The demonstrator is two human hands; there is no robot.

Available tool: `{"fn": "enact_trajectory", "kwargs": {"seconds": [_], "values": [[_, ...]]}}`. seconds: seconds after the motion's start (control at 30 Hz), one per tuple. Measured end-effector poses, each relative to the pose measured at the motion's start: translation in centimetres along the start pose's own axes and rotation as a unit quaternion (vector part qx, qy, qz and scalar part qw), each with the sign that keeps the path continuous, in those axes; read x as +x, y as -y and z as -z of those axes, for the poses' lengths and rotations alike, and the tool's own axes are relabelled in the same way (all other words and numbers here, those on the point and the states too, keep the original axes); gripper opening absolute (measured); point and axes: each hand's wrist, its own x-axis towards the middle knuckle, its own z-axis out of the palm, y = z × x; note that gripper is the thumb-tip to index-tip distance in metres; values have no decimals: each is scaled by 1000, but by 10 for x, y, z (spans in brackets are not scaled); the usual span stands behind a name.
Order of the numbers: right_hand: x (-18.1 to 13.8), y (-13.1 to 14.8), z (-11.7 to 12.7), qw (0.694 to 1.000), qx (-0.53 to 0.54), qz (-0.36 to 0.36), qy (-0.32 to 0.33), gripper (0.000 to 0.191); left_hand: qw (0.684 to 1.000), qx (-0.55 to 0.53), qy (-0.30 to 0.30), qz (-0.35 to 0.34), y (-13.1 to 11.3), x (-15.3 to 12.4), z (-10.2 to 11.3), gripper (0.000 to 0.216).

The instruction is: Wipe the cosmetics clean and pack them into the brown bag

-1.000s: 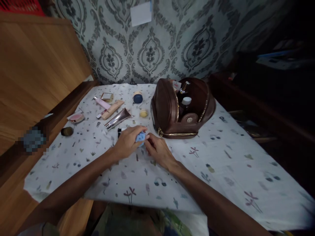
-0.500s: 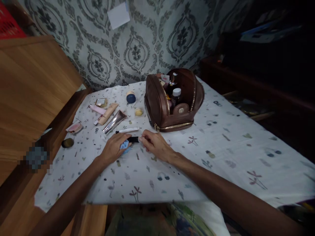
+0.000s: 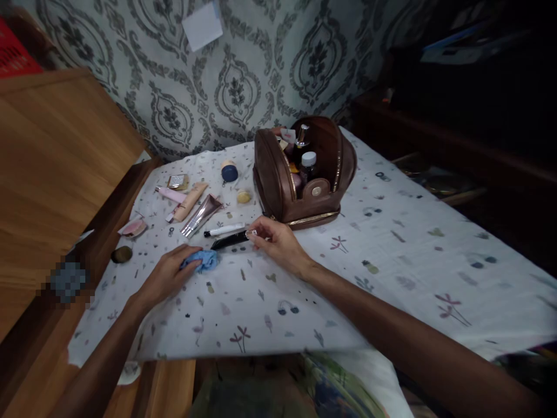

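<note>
My left hand [image 3: 167, 275] rests on the printed tablecloth [image 3: 391, 255], fingers closed on a small blue cloth [image 3: 201, 260]. My right hand [image 3: 276, 241] pinches the right end of a slim black tube [image 3: 230, 239] that lies just above the cloth. A white pen-like tube [image 3: 224, 230] lies behind the black one. The brown zip bag [image 3: 278, 180] stands open behind my right hand, with bottles upright inside it.
Several cosmetics lie at the back left: a silver tube [image 3: 201, 215], a beige tube [image 3: 190, 200], a pink tube [image 3: 169, 193], a blue-lidded jar [image 3: 229, 170], a yellow pot [image 3: 243, 197], a pink compact [image 3: 133, 227]. A wooden board [image 3: 56, 162] stands left; patterned wallpaper behind.
My hands came apart. The left drew the blue cloth left and toward me; the right took hold of the black tube and shifted it back, beside the white tube.
</note>
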Motion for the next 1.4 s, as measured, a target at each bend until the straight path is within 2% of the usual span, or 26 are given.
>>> {"fn": "enact_trajectory", "kwargs": {"seconds": [0.1, 0.2, 0.27, 0.33, 0.43, 0.53, 0.67, 0.87, 1.0, 1.17, 1.3, 1.4], "values": [[1, -1, -1, 1000, 15, -1, 9, 12, 997, -14, -78, 10, -12, 6, 10, 37], [-1, -1, -3, 1000, 13, 5, 24, 11, 986, -29, -160, -25, -37, 24, 3, 36], [-2, -1, -4, 999, 12, 19, 42, 11, 987, -39, -134, -83, -53, 39, -12, 36], [-3, -1, -4, 998, 7, 34, 56, 12, 988, -34, -73, -129, -61, 52, -28, 35], [-4, -1, -4, 998, 1, 24, 56, 13, 992, 11, -30, -123, -53, 59, -46, 31], [-4, 1, -4, 999, 4, -7, 51, 16, 994, 53, -37, -89, -30, 50, -49, 33], [-4, 4, -4, 999, 10, -19, 40, 18, 995, 61, -34, -76, -5, 32, -43, 33], [-2, 7, 0, 1000, 11, -10, 18, 24, 994, 58, -62, -71, -2, 24, -46, 30], [0, 9, 3, 999, 40, -19, 16, 33, 996, 1, -83, -44, -5, 22, -44, 29], [1, 12, 4, 991, 118, -37, 50, 39, 994, -92, -56, 12, -12, 13, -35, 34], [-2, 16, 0, 965, 228, -108, 72, 43, 977, -193, -76, 53, -27, 2, -36, 36], [-5, 21, -3, 945, 277, -151, 91, 48, 961, -260, -78, 62, -46, -4, -45, 36]]}}
